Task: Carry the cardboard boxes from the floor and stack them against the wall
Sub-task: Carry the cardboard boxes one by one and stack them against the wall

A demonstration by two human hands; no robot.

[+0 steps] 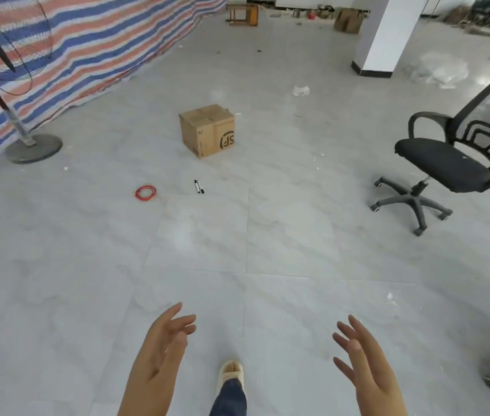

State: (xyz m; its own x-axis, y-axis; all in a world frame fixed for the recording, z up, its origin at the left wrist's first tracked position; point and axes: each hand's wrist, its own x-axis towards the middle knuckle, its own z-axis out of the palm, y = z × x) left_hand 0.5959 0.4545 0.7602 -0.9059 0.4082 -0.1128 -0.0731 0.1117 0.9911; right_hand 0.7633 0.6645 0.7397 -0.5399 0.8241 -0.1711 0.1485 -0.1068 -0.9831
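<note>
Approach step. Left hand point(159, 352) and right hand point(363, 361) apart, fingers spread, empty. Cardboard box point(207, 130) well ahead. Next: close in, grip sides.

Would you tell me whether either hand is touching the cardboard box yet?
Apart. The head view shows bare floor between the box and both hands.

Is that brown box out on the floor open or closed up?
Closed. The cardboard box sits squarely on the tiled floor with its top flaps folded flat; nothing sticks out. What is inside cannot be told.
</note>
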